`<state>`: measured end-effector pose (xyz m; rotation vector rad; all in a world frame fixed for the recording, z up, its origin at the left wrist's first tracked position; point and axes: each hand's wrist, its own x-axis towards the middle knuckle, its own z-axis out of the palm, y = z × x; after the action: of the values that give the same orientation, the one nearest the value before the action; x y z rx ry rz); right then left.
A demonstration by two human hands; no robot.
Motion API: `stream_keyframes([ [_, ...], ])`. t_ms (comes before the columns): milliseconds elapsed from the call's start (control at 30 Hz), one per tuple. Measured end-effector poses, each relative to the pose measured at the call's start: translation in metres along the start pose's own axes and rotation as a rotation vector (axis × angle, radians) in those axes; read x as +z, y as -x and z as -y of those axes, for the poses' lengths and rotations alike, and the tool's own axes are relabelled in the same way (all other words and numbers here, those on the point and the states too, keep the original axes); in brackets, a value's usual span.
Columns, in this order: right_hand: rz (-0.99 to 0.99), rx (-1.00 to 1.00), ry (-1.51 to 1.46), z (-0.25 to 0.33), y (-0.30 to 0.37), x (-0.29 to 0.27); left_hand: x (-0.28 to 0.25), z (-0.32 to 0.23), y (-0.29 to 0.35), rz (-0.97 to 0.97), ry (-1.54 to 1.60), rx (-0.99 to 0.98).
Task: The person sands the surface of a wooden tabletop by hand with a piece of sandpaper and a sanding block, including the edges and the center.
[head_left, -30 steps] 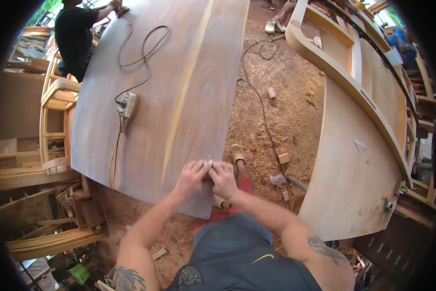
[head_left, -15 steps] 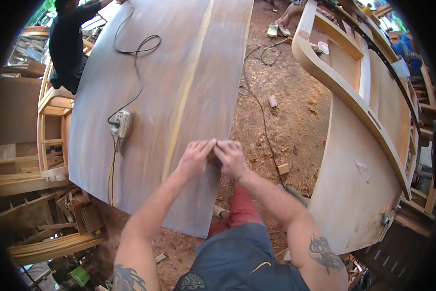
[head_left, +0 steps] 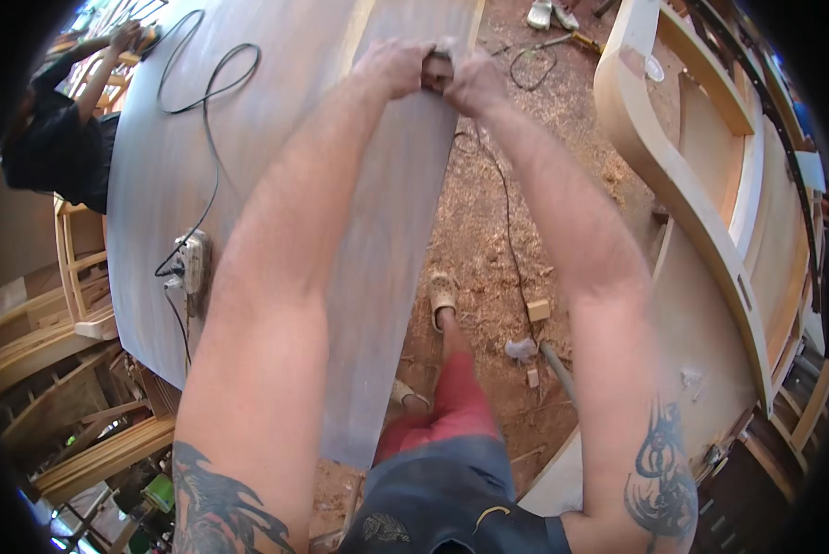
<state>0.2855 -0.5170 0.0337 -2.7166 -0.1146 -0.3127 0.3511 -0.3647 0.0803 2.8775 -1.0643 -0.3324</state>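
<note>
Both my arms reach far forward over a large wooden panel [head_left: 378, 249] with a whitish, dusty surface. My left hand [head_left: 391, 70] and my right hand [head_left: 477, 81] are closed around opposite ends of a small dark flat piece [head_left: 438, 70] close to the panel's right edge. Its exact kind is hard to make out, since the fingers cover most of it and the hands are slightly blurred. A pale yellow strip [head_left: 359, 30] runs along the panel beside my left hand.
A power strip [head_left: 193, 263] and its black cord [head_left: 213, 157] lie on the panel. At far left, a co-worker [head_left: 59, 138] leans over the panel's edge. Shavings cover the ground [head_left: 553, 222] at right, with a small wood block [head_left: 537, 309]. A curved wooden frame [head_left: 654, 157] stands further right.
Both hands have slid forward, away from me, along the panel's right edge, and my arms have stretched out. My view has shifted, and one foot now shows on the ground.
</note>
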Motion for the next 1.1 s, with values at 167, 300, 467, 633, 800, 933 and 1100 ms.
stream_keyframes([
  [167,-0.130,0.050,-0.009,0.008,-0.004,0.005,0.018,0.026,-0.009,-0.228,0.011,0.122],
  [300,-0.052,-0.066,-0.104,0.017,0.039,0.015,0.042,0.010,0.039,-0.154,0.083,0.169],
  [467,-0.086,-0.049,-0.037,0.086,0.160,0.014,0.052,-0.027,0.179,-0.148,-0.044,0.128],
  [633,-0.072,-0.062,-0.121,0.199,0.313,0.013,0.099,-0.048,0.363,-0.213,0.038,0.173],
  [800,-0.093,-0.028,-0.212,0.304,0.458,0.011,0.131,-0.076,0.535,-0.212,0.261,0.181],
  [933,-0.070,0.006,-0.279,0.373,0.564,0.008,0.150,-0.106,0.654,-0.168,0.295,0.175],
  [1100,-0.064,0.020,-0.324,0.419,0.639,0.014,0.172,-0.118,0.742,-0.145,0.374,0.182],
])
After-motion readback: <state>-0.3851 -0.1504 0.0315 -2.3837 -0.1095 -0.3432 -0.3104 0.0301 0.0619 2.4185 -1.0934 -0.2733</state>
